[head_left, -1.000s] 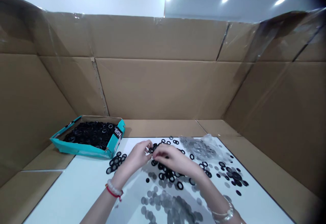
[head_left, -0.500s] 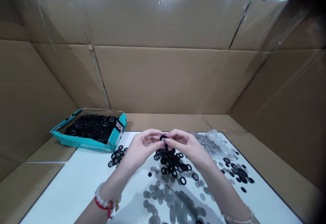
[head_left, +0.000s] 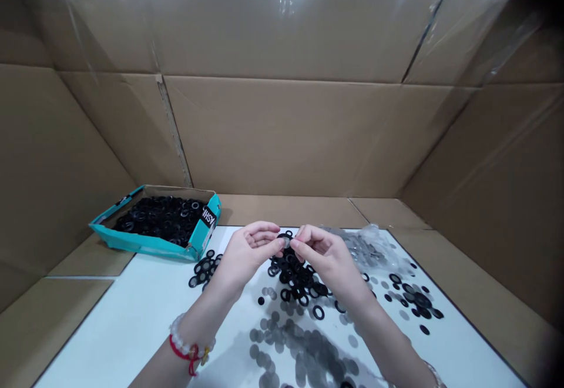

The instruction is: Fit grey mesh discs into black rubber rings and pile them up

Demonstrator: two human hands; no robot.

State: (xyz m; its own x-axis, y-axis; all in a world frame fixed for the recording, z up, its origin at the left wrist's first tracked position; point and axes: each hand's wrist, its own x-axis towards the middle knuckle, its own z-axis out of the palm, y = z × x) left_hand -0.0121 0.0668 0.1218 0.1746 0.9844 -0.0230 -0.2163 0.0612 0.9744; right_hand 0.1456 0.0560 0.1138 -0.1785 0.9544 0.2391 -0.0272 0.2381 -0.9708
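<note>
Above the middle of the white table, my left hand (head_left: 252, 253) pinches a black rubber ring (head_left: 281, 236) between thumb and fingertips. My right hand (head_left: 324, 253) is closed in a pinch close beside it, its thumb tip at a small translucent grey disc (head_left: 288, 241) against the ring. Whether the disc sits inside the ring is too small to tell. Below both hands lies a loose heap of black rings (head_left: 296, 277). Many thin grey discs (head_left: 311, 350) are spread nearer to me.
A teal-edged cardboard box (head_left: 145, 246) full of black rings stands at the back left. A small cluster of rings (head_left: 205, 269) lies beside my left wrist. At the right are a clear plastic bag (head_left: 372, 248) and scattered black pieces (head_left: 422, 301). Cardboard walls (head_left: 282, 135) enclose the table.
My right hand has drawn slightly to the right, so its fingertips are a little further from my left. The ring stays in my left fingertips. The view has shifted slightly.
</note>
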